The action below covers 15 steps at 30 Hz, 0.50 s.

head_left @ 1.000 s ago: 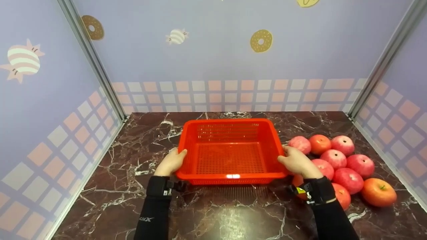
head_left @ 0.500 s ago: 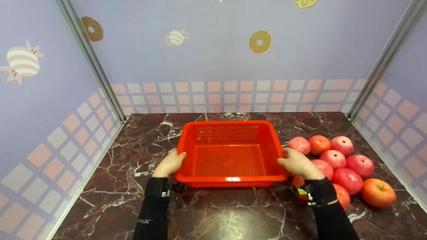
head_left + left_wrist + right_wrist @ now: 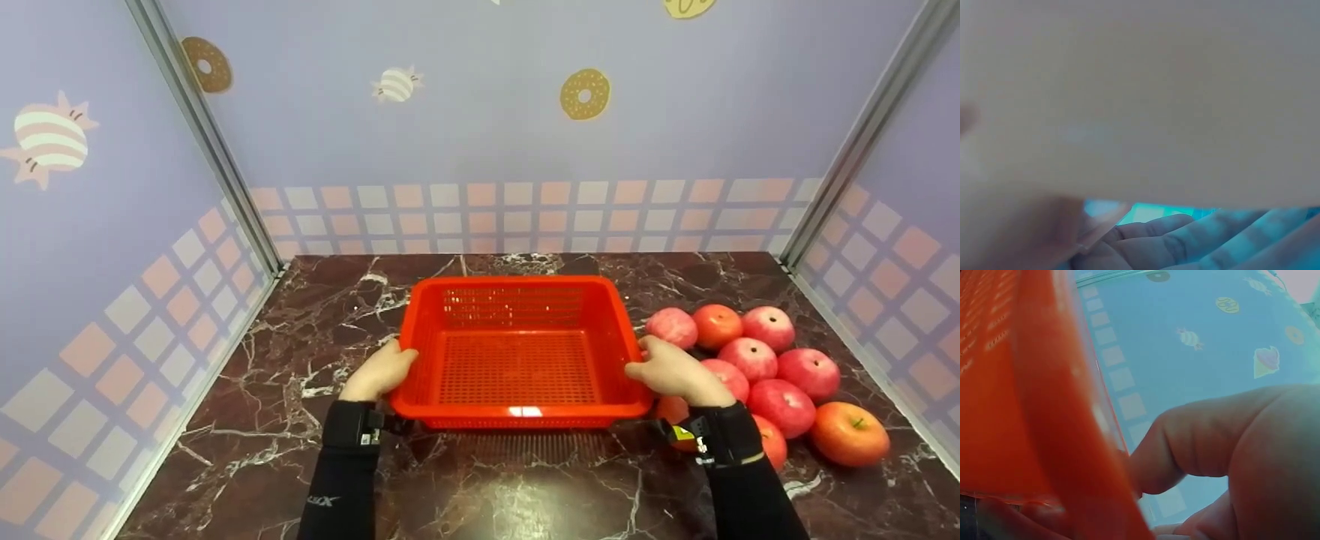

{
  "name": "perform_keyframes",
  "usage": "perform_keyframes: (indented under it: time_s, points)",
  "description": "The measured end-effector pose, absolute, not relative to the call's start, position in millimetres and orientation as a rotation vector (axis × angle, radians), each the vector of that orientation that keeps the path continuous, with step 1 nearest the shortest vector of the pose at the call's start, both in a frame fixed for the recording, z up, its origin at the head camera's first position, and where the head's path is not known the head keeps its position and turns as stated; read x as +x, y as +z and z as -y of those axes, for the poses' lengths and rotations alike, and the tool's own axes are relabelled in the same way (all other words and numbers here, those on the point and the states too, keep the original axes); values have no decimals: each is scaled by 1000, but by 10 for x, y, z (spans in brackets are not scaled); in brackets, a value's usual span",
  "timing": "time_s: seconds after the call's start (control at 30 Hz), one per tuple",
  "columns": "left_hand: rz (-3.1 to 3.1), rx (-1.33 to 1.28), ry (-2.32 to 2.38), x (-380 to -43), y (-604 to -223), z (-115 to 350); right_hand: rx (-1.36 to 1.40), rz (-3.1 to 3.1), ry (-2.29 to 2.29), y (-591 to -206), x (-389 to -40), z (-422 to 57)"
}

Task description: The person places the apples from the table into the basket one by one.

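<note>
A red-orange rectangular plastic basket (image 3: 525, 412) with slotted walls and floor is in the middle of the dark marbled table, nothing inside it. My left hand (image 3: 381, 369) grips its left rim, thumb over the edge and fingers out of sight below. On the opposite side my right hand (image 3: 675, 373) holds the right rim the same way. In the right wrist view the rim (image 3: 1061, 410) runs close past my bent thumb (image 3: 1202, 433), with fingertips under the basket. A pale blurred surface fills most of the left wrist view; fingers (image 3: 1151, 244) show at its bottom.
Several red and orange apples (image 3: 782, 405) cluster on the table (image 3: 525, 480) right of the basket, some partly behind my right hand and wrist. Patterned lilac panels (image 3: 487, 135) wall in the back and both sides.
The basket has slid or been drawn slightly toward me, its front rim lower in the head view. Both hands keep their grip on the rims. The apples stay put.
</note>
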<state>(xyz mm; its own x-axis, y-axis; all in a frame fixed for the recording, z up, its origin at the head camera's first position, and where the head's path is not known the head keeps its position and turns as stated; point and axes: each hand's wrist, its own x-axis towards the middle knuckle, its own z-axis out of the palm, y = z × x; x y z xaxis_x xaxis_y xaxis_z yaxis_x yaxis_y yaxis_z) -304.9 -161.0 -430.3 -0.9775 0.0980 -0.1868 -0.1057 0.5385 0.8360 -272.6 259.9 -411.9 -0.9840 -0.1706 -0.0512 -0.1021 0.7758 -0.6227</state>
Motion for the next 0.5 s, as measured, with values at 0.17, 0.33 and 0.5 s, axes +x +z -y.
perform_keyframes:
  time_s: [0.17, 0.33, 0.5]
  points:
    - [-2559, 1, 1419, -3051, -4311, 1606, -224, -2859, -1001, -4121, -2726, -2602]
    - [-2511, -32, 1468, -3042, -4305, 1617, -220, -2864, -999, -4122, -2723, -2595]
    - [-2463, -73, 1518, -3054, -4308, 1645, -219, -2876, -982, -4126, -2728, -2584]
